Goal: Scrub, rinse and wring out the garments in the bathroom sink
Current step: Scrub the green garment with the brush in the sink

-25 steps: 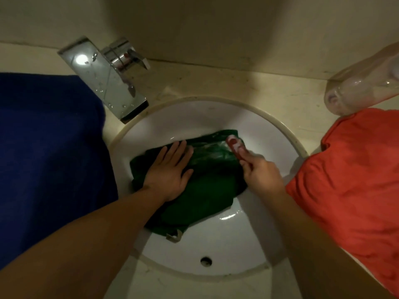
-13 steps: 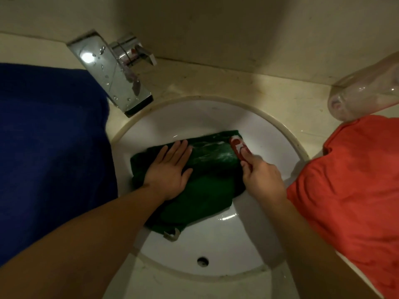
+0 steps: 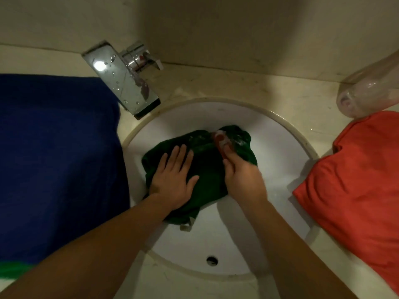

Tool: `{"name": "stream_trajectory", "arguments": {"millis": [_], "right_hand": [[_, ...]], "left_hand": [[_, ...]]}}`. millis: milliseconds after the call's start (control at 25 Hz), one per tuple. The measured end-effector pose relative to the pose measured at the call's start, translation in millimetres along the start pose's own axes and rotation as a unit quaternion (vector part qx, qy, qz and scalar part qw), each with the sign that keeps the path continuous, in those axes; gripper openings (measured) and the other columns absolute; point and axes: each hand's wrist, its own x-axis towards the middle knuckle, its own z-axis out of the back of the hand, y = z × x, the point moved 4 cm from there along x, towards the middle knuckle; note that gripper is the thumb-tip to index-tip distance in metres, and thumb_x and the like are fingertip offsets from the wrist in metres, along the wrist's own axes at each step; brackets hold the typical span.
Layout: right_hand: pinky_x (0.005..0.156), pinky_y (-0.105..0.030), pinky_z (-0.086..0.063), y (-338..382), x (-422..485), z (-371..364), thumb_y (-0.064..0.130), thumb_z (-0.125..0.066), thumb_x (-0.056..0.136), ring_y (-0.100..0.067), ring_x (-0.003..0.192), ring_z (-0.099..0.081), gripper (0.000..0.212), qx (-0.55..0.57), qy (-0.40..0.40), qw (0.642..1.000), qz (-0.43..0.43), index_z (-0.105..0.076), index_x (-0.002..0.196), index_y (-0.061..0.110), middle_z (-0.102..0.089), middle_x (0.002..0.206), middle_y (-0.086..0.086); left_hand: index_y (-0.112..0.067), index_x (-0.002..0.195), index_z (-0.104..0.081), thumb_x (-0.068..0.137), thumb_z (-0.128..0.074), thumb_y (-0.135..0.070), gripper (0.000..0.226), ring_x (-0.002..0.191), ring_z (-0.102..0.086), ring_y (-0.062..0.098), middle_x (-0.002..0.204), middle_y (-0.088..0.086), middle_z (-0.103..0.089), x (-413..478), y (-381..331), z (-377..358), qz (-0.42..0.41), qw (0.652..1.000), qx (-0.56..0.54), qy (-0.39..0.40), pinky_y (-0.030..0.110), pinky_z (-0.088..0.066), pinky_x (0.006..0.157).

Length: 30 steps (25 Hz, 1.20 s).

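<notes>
Head camera looks steeply down, close above sink (image 3: 269, 130).

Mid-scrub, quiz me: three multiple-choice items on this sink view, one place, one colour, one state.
1. Relative to the sink, where is the orange garment? A inside it B on the counter to its right C on the floor
2. Colour of the garment in the sink? A green B white C yellow
3. The left hand is: A flat, pressing that garment B curled in a fist C lifted off it
Key: 1 B, it lies on the counter beyond the rim. 2 A, dark green cloth shows between the hands. 3 A, straight fingers lie on the cloth while the right hand grips a red-and-white object.
</notes>
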Motion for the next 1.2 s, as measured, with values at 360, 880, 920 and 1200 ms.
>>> {"name": "stream_trajectory", "arguments": {"millis": [360,880,920,1200], "right_hand": [[0.091,-0.040,-0.050,-59,6,41,0.036,-0.045,0.107,-0.037,0.102,-0.063,0.040,-0.120,0.030,0.985,-0.120,-0.053,0.146,0.039,-0.065,0.119,-0.015],[0.088,-0.041,-0.053,-29,-3,27,0.035,-0.043,0.107,-0.036,0.092,-0.064,0.042,-0.105,0.045,0.991,-0.077,-0.046,0.147,0.047,-0.069,0.115,-0.016],[0.087,-0.042,-0.055,-6,-7,4,0.036,-0.043,0.107,-0.035,0.091,-0.066,0.047,-0.080,0.078,0.993,-0.032,-0.037,0.148,0.056,-0.069,0.112,-0.015],[0.095,-0.043,-0.051,-61,-6,43,0.035,-0.051,0.105,-0.043,0.110,-0.064,0.037,-0.127,0.027,0.984,-0.123,-0.058,0.141,0.042,-0.068,0.123,-0.018]], "left_hand": [[-0.017,0.159,0.017,0.090,0.005,-0.072,0.089,0.153,0.022,0.029,0.166,0.013,0.023,2,27,-11,0.019,0.999,0.023,0.026,0.044,0.012,0.124],[-0.001,0.156,0.016,0.088,0.006,-0.076,0.102,0.153,0.020,0.034,0.165,0.021,0.020,4,18,-7,0.052,0.997,0.048,0.021,0.049,0.007,0.125],[0.000,0.156,0.016,0.089,0.005,-0.075,0.101,0.153,0.020,0.034,0.165,0.022,0.020,4,18,-7,0.054,0.997,0.052,0.023,0.049,0.006,0.125],[-0.001,0.159,0.005,0.089,0.006,-0.076,0.102,0.155,0.009,0.034,0.167,0.020,0.009,0,17,-8,0.055,0.998,0.027,0.002,0.048,0.003,0.126]]}}
